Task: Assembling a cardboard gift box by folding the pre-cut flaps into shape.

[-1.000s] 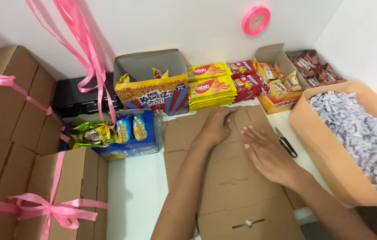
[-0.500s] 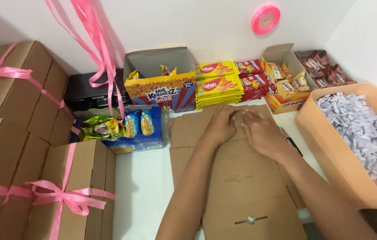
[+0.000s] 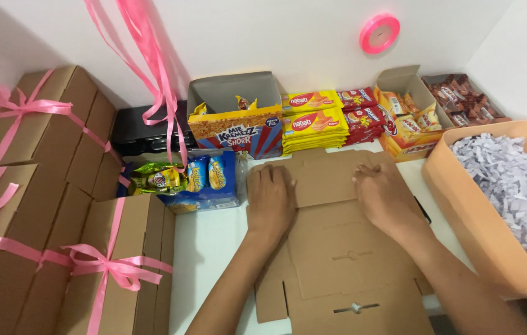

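A flat unfolded brown cardboard box blank (image 3: 338, 248) lies on the white table in front of me. My left hand (image 3: 271, 201) presses palm down on its upper left part, fingers spread. Palm down as well, my right hand (image 3: 384, 197) rests on the upper right part. Both hands lie flat on the cardboard and grip nothing. The far flap of the blank sits between them.
Closed cardboard boxes tied with pink ribbon (image 3: 114, 267) stack at the left. Snack cartons (image 3: 238, 124), yellow wafer packs (image 3: 313, 121) and a blue biscuit box (image 3: 204, 180) line the back. A peach tub of shredded paper (image 3: 499, 198) stands right. A pink ribbon spool (image 3: 379, 32) hangs on the wall.
My hands were together at the far middle of the cardboard; they have slid apart, left hand to the left and right hand to the right. The view has tilted slightly.
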